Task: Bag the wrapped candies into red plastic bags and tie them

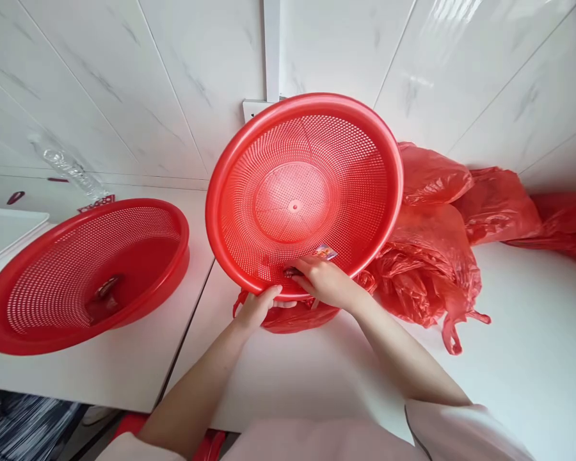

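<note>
A white tabletop (532, 333) carries everything here. On it, a round red plastic basket with perforated sides (304, 101) is tipped toward the person, its far rim raised, probably so that its inside faces them and loose contents gather at the near side. Its near edge is over a red plastic bag (300, 318), which may prop it; the contact is hidden. Crumpled red plastic bags (432, 237) lie to the right, contents unreadable. A second red perforated basket (38, 346) stands at the left, with a dark, glossy piece (106, 288) inside, too shadowed to identify.

The left hand (262, 307) steadies the near rim, thumb on top and fingers beneath, partly hidden. The right hand (324, 278) reaches inside, its fingers bent together over a small dark brown object (292, 272), mostly covered; whether they clamp it, I cannot tell. Beside them is a small printed packet (325, 251), its print illegible.
</note>
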`<state>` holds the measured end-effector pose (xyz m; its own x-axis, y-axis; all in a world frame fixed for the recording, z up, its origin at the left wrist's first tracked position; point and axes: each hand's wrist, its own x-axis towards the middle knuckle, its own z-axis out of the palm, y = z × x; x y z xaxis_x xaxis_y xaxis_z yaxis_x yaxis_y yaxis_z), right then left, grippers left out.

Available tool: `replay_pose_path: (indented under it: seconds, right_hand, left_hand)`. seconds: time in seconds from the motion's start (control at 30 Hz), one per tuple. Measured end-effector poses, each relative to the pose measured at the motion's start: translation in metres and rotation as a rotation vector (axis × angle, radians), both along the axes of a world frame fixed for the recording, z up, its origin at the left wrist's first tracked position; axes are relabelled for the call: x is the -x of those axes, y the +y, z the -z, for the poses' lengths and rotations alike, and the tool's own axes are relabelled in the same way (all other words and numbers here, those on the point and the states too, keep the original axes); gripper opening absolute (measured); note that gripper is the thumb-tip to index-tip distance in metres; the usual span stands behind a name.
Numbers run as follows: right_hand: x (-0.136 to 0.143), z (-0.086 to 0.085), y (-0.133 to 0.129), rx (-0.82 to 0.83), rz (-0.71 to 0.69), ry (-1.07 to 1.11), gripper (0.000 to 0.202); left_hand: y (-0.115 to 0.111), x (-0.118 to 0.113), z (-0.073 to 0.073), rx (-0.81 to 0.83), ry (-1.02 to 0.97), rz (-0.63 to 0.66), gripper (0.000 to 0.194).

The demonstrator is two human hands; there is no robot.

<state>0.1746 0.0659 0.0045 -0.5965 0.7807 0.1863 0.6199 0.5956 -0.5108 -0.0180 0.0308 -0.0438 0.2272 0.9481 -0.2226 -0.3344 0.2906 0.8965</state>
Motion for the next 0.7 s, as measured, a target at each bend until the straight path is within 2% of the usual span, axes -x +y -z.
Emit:
replay_pose_path:
  seconds: [0.17,0.33,0.47,0.6,0.7]
  right_hand:
    - [-0.003,0.000,0.004,0.112,0.065,0.294,0.030]
    - [-0.011,-0.001,0.007,0.166,0.091,0.382,0.030]
    - [-0.023,-0.013,0.005,0.228,0.032,0.324,0.031]
    - [-0.031,-0.023,0.003,0.270,-0.107,0.212,0.030]
    - [-0.031,-0.021,0.004,0.281,-0.100,0.171,0.027]
  left_hand:
    - [0.005,0.004,-0.003,0.001,-0.014,-0.058,0.056]
    - [0.011,0.012,-0.005,-0.041,-0.038,-0.121,0.049]
    - [0.015,0.018,-0.007,-0.087,-0.039,-0.197,0.041]
    - [0.017,0.022,-0.013,-0.119,-0.032,-0.264,0.051]
    - [0.018,0.023,-0.015,-0.123,-0.040,-0.299,0.056]
